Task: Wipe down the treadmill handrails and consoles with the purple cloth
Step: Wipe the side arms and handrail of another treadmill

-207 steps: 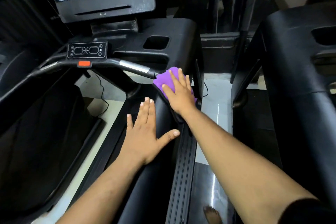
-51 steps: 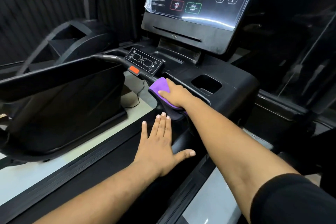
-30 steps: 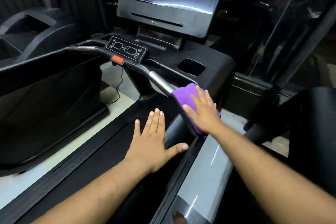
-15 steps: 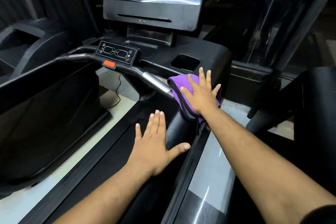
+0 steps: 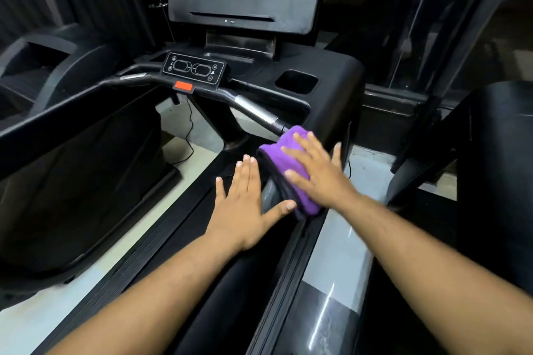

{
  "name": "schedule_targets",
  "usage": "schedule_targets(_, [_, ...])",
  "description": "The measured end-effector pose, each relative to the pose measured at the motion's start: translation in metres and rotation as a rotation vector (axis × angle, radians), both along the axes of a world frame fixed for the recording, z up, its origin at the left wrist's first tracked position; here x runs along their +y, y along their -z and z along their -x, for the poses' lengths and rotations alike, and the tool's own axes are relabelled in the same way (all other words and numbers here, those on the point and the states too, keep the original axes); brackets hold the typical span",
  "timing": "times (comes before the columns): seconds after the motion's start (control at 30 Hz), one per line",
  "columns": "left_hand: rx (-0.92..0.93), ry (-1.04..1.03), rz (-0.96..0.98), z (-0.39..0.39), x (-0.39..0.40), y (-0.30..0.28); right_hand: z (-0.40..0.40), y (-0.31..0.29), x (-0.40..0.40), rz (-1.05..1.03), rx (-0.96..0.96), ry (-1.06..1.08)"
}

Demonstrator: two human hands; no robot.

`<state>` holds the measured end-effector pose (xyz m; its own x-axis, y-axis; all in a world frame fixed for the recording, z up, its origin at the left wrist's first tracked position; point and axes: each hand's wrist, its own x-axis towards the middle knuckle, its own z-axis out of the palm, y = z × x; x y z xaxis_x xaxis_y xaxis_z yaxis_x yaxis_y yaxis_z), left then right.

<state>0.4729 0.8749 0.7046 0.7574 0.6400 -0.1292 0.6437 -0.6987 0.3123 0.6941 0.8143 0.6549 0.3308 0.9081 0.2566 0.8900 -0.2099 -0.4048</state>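
The right hand (image 5: 320, 179) presses the cloth (image 5: 284, 157) flat-fingered on the rail (image 5: 269, 196), left hand (image 5: 245, 204) flat beside; next, probably slide it along.

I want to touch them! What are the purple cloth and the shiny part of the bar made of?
The purple cloth looks like soft, fuzzy microfibre: matte, folded thick. The shiny section of the handlebar looks like smooth bare metal, since it glints silver; the rest of the bar looks like matte black plastic or rubber.

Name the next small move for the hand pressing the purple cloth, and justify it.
Probably slide the right hand and folded purple microfibre cloth back along the black padded side handrail: the flat left hand rests there, and that stretch looks unwiped.
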Motion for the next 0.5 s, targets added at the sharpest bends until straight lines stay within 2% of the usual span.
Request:
schedule_targets(0.03, [0.015, 0.016, -0.011, 0.016, -0.008, -0.001, 0.0, -0.007, 0.009, 0.024, 0.015, 0.08])
schedule_targets(0.13, [0.016, 0.041, -0.041, 0.067, -0.029, 0.0, 0.032, -0.02, 0.029, 0.0, 0.217, 0.336])
schedule_targets(0.2, [0.008, 0.041, -0.04, 0.1, -0.041, 0.001, 0.082, -0.018, 0.018, -0.021, 0.208, 0.324])
schedule_targets(0.33, [-0.023, 0.034, -0.001, 0.148, -0.055, 0.005, 0.19, -0.002, -0.051, -0.085, 0.175, 0.08])
schedule_targets(0.43, [-0.056, 0.043, -0.013, 0.175, -0.066, 0.007, 0.188, -0.002, -0.061, -0.052, 0.123, 0.022])
schedule_targets(0.5, [-0.078, 0.043, -0.047, 0.191, -0.071, 0.009, 0.171, -0.013, -0.042, -0.016, 0.175, 0.168])
